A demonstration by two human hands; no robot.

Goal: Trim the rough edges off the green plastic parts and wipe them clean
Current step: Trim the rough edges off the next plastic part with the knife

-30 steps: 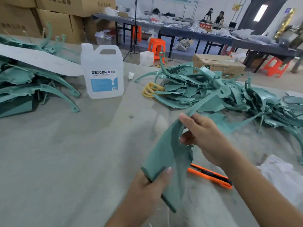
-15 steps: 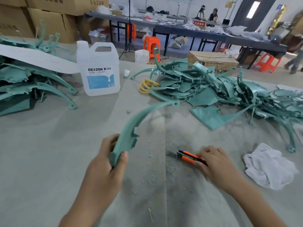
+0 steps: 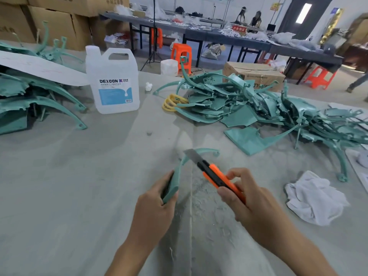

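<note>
Left hand (image 3: pixel 153 204) grips the near end of a curved green plastic part (image 3: pixel 172 186), with thumb and fingers closed around it. The part rises from this hand and bends over to the right, above the table (image 3: pixel 69 176). Right hand (image 3: pixel 249 206), just beside the left one, holds an orange utility knife (image 3: pixel 217 177). Its fingers are curled round the handle, and the blade (image 3: pixel 192 154) is out and meets the arc of the part. Small green shavings (image 3: pixel 209 196) lie on the table between and under both hands. A white cloth (image 3: pixel 314 198) lies to the right of the right hand. Beyond the hands are a big pile of green parts (image 3: pixel 258 108) and a white jug (image 3: pixel 114 82).
</note>
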